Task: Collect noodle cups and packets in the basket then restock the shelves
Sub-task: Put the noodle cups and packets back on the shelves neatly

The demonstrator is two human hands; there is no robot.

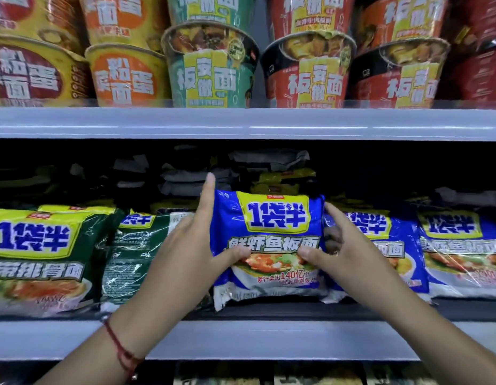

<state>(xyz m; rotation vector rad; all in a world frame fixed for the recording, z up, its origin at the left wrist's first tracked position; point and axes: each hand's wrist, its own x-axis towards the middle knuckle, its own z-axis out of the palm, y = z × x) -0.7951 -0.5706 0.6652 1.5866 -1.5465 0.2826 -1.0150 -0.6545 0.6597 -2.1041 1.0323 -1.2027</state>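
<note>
Two hands grasping blue noodle packet (269, 245) on shelf (241, 337), left hand (185, 245) left of packet, right hand (349, 254) right, cups (210, 68) above

A blue noodle packet (269, 245) with a yellow label stands upright at the front of the lower shelf (241, 337), thumbs pressed on its face. More blue packets (460, 251) stand just right of it and green packets (44, 257) to its left, all facing forward. On the upper shelf (241, 123), noodle cups (210, 70) in yellow, orange, green and red stand stacked two high.
</note>
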